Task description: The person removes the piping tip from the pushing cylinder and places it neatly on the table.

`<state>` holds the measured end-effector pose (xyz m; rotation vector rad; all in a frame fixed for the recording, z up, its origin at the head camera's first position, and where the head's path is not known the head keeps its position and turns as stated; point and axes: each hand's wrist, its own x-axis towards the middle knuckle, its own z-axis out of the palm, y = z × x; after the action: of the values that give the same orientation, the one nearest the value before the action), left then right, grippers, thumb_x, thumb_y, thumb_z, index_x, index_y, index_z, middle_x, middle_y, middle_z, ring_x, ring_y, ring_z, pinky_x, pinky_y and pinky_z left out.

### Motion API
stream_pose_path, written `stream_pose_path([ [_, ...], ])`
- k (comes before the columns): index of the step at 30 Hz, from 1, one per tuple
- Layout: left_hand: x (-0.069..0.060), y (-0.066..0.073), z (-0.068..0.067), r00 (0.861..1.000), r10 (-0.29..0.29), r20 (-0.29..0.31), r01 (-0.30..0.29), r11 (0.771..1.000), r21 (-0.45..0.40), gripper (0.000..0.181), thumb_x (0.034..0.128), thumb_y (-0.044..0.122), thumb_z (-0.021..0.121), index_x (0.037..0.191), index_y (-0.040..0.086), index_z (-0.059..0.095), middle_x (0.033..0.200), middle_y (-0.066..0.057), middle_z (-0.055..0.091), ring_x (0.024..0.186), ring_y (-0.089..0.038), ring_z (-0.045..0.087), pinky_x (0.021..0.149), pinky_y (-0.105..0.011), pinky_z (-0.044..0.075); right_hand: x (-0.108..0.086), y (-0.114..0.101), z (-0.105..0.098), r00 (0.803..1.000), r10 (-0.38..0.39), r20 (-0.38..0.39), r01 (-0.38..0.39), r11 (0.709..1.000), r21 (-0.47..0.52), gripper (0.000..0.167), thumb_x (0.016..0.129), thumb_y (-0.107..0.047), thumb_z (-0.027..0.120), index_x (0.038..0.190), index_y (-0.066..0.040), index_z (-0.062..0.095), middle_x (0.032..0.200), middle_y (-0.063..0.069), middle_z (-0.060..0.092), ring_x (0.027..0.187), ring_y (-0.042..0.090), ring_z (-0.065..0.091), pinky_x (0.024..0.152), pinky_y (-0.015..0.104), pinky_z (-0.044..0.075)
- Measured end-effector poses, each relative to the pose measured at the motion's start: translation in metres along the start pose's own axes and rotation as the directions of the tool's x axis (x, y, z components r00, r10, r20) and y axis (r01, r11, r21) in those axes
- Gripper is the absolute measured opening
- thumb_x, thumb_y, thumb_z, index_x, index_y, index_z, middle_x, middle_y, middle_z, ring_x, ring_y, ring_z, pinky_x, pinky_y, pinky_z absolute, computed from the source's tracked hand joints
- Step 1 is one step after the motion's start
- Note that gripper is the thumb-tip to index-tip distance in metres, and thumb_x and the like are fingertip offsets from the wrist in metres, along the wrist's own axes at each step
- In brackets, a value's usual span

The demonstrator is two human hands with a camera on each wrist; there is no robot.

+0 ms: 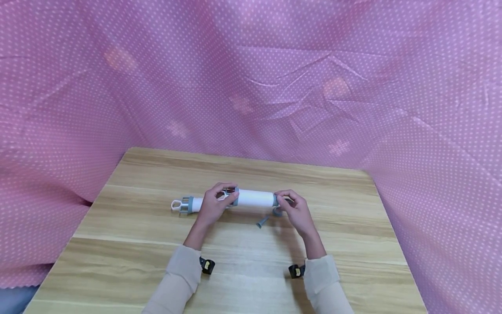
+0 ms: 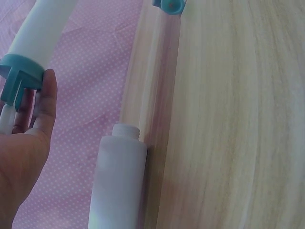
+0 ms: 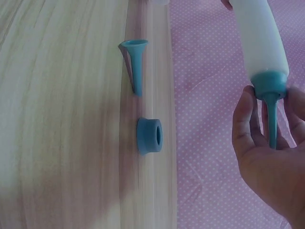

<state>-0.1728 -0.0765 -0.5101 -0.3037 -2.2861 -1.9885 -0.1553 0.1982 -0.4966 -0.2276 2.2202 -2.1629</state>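
Note:
A white piping syringe (image 1: 256, 198) with teal ends is held level above the table between both hands. At its left end, the left hand (image 1: 213, 205) grips the teal collar (image 2: 24, 71) with fingers and thumb. The right hand (image 1: 300, 213) pinches the teal cap (image 3: 269, 85) at the other end, from which a long thin nozzle (image 3: 272, 119) points into the palm. Under the right hand, a loose teal nozzle (image 3: 136, 67) and a teal ring cap (image 3: 148, 136) lie on the wood. The plunger is partly hidden by the left hand.
A second white syringe (image 2: 119, 181) lies on the table (image 1: 129, 261) beside the left hand, its threaded neck bare. Its white ring handle (image 1: 176, 205) points left. Pink dotted cloth (image 1: 251, 87) hangs behind and along both sides. Black wrist cameras (image 1: 207, 265) sit by the cuffs.

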Motion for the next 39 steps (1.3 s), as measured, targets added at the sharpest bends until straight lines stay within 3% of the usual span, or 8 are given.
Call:
stream_pose_path([
  [5,-0.0012,0.0047,0.0002,1.000,0.004,-0.006,-0.004,1.000,-0.008,0.033,0.0943,0.021,0.073,0.121,0.002,0.070,0.115,-0.010,0.068,0.110,-0.024,0.060,0.099,-0.044,0.045,0.0002,0.0012,-0.0010,0.999,0.032,0.000,-0.032,0.999,-0.003,0.026,0.100,-0.009,0.064,0.120,0.008,0.061,0.124,0.022,0.060,0.100,0.029,0.067,0.091,0.055,0.055],
  [11,-0.0013,0.0047,0.0008,1.000,-0.003,-0.009,0.003,1.000,-0.026,0.033,0.0937,0.020,0.074,0.121,0.001,0.070,0.116,-0.013,0.067,0.111,-0.029,0.059,0.100,-0.049,0.044,-0.0014,0.0073,-0.0034,0.995,0.091,0.034,-0.093,0.994,0.058,0.032,0.102,-0.010,0.062,0.127,0.009,0.057,0.123,0.021,0.056,0.098,0.025,0.067,0.098,0.064,0.047],
  [15,-0.0006,-0.0011,0.0011,1.000,-0.004,-0.024,0.004,1.000,-0.022,0.032,0.0932,0.021,0.075,0.120,0.003,0.071,0.115,-0.010,0.068,0.109,-0.024,0.060,0.098,-0.042,0.045,-0.0025,0.0074,-0.0042,0.995,0.085,0.051,-0.089,0.993,0.083,0.033,0.100,-0.004,0.063,0.129,0.010,0.056,0.123,0.023,0.055,0.096,0.025,0.069,0.097,0.065,0.047],
  [20,-0.0008,-0.0009,0.0015,0.999,-0.010,-0.037,0.009,0.999,-0.041,0.031,0.0928,0.017,0.075,0.120,0.003,0.071,0.116,-0.014,0.068,0.108,-0.026,0.059,0.097,-0.043,0.045,-0.0023,0.0042,-0.0048,0.996,0.072,0.044,-0.075,0.995,0.068,0.035,0.095,-0.001,0.068,0.127,0.008,0.058,0.126,0.021,0.056,0.102,0.031,0.067,0.095,0.060,0.051],
  [24,-0.0013,-0.0004,0.0021,1.000,-0.005,-0.027,0.004,0.999,-0.042,0.032,0.0930,0.015,0.075,0.121,0.001,0.070,0.116,-0.015,0.067,0.109,-0.028,0.059,0.097,-0.043,0.045,-0.0011,0.0016,-0.0048,0.999,0.043,0.027,-0.044,0.998,0.035,0.029,0.098,-0.005,0.066,0.122,0.009,0.059,0.126,0.021,0.059,0.103,0.036,0.065,0.091,0.053,0.056],
  [30,-0.0017,-0.0008,0.0019,1.000,0.000,-0.011,0.000,1.000,-0.026,0.033,0.0942,0.021,0.074,0.121,0.002,0.070,0.115,-0.010,0.068,0.108,-0.022,0.059,0.097,-0.040,0.045,0.0028,0.0002,-0.0036,1.000,0.031,-0.002,-0.031,0.999,0.010,0.026,0.102,-0.012,0.063,0.114,0.011,0.059,0.123,0.021,0.061,0.103,0.025,0.064,0.088,0.042,0.058],
  [39,-0.0011,-0.0005,0.0001,0.999,0.016,-0.028,-0.017,0.999,-0.049,0.035,0.0940,0.020,0.074,0.122,-0.001,0.068,0.116,-0.010,0.066,0.110,-0.024,0.059,0.101,-0.050,0.045,0.0003,0.0045,-0.0057,0.987,0.152,0.044,-0.153,0.988,0.010,0.037,0.101,-0.014,0.064,0.131,0.006,0.056,0.127,0.021,0.058,0.104,0.025,0.066,0.101,0.060,0.047],
])
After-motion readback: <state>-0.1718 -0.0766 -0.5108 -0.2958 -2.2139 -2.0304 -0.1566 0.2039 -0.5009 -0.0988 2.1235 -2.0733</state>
